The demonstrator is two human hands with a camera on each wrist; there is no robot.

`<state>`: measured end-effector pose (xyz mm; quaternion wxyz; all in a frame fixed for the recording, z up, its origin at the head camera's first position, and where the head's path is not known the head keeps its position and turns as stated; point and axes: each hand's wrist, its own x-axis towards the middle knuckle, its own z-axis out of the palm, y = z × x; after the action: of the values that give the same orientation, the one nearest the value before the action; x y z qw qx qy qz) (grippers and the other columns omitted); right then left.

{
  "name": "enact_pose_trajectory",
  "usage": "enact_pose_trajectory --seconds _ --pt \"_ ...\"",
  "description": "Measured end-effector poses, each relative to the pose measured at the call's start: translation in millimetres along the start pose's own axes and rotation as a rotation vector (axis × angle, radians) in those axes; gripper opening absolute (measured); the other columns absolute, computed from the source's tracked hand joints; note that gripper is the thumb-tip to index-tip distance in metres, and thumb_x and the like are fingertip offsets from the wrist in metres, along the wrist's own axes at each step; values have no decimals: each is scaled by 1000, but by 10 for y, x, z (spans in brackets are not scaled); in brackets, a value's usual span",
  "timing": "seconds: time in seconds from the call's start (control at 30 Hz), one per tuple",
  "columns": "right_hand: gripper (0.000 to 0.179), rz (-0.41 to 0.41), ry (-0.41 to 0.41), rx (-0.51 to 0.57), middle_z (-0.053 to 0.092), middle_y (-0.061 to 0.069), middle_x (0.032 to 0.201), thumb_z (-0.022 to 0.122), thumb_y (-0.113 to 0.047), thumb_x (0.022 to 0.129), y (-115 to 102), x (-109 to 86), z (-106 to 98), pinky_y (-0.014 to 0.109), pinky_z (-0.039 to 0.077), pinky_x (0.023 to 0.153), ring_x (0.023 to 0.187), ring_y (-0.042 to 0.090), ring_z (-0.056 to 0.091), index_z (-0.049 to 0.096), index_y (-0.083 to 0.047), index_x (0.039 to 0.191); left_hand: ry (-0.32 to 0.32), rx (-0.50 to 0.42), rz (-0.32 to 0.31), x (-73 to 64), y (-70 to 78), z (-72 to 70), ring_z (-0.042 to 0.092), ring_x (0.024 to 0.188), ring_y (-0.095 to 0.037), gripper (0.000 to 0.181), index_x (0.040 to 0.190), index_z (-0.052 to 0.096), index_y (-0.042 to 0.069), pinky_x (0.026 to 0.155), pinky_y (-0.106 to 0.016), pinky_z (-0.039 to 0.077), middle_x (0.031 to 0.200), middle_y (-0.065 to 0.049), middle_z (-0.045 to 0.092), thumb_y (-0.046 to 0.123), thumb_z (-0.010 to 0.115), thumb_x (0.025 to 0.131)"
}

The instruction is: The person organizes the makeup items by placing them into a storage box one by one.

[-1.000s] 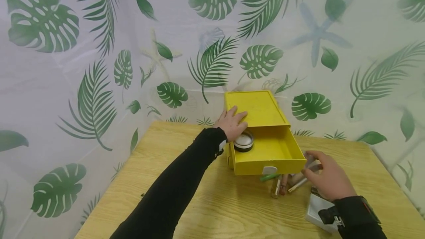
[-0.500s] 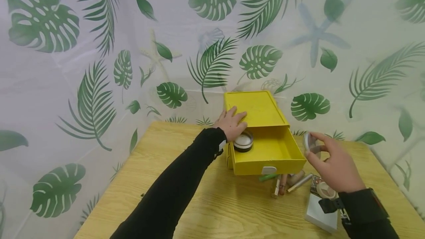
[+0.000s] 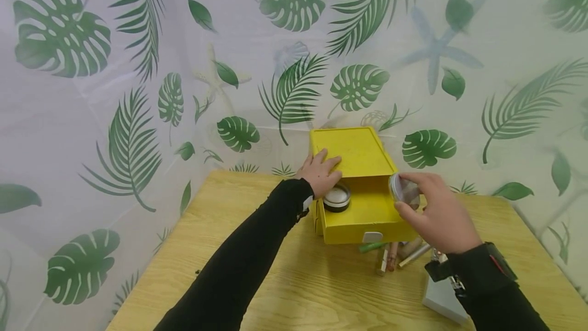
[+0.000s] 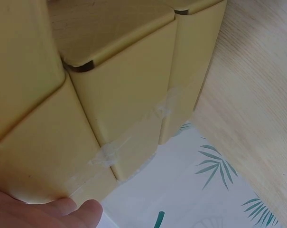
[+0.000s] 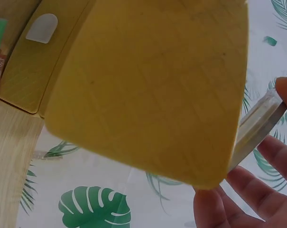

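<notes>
On the table stands a yellow drawer box [image 3: 353,149] with its top drawer [image 3: 346,232] pulled out. My left hand [image 3: 320,173] rests on the left edge of the box top, fingers spread; in the left wrist view its fingertips [image 4: 86,213] touch the box. A round container with a dark band and pale lid [image 3: 337,196] sits in the drawer's left part. Between thumb and fingers, my right hand [image 3: 443,213] pinches a round, flat clear case [image 3: 396,188] with a silvery rim, at the drawer's right side. The right wrist view shows this case [image 5: 259,126] edge-on, partly behind the drawer.
Several slim tubes, one a green tube [image 3: 372,246], lie on the table before and beneath the drawer's front right. A white box [image 3: 443,298] lies under my right wrist, partly hidden. Leaf-patterned sheeting [image 3: 285,86] hangs behind the table [image 3: 239,208].
My right hand has lifted the clear case from beside the drawer and carried it left to the drawer's right side. My left hand has stayed on the box.
</notes>
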<state>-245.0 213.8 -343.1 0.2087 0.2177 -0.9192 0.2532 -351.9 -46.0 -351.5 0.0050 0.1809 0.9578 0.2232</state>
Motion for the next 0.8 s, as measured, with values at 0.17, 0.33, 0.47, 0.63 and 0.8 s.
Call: enact_pose_trajectory --seconds 0.17,0.33,0.47,0.63,0.8 --pt "52 -13 -47 -41 42 16 134 65 -30 89 -63 90 56 51 50 76 107 31 48 48 -14 135 0 -7 -3 5 -9 13 6 138 -34 49 148 34 29 112 -52 18 157 -5 13 42 35 100" --pt "52 -21 -110 -79 45 17 131 66 -33 88 -92 185 101 48 52 70 95 29 54 50 -12 132 -4 -4 -15 17 -5 7 5 138 -34 49 147 33 30 112 -53 18 157 -3 12 43 35 100" --pt "48 -34 -159 -109 51 17 124 67 -32 87 -102 232 138 44 52 65 87 26 55 53 -12 128 -8 -3 -19 12 3 2 5 138 -34 49 148 33 31 112 -53 18 157 -2 11 43 35 100" --pt "40 -46 -225 -154 58 12 118 68 -30 86 -77 285 205 47 53 71 92 25 56 59 -12 121 -5 3 -12 1 -2 1 6 138 -35 49 148 33 31 112 -52 19 157 -3 12 42 35 100" --pt "33 -60 -294 -179 62 9 110 68 -27 85 -88 361 240 48 52 76 94 24 57 65 -14 115 1 6 -16 -5 -7 -1 6 138 -35 49 148 33 30 112 -52 20 157 -3 12 42 35 100"
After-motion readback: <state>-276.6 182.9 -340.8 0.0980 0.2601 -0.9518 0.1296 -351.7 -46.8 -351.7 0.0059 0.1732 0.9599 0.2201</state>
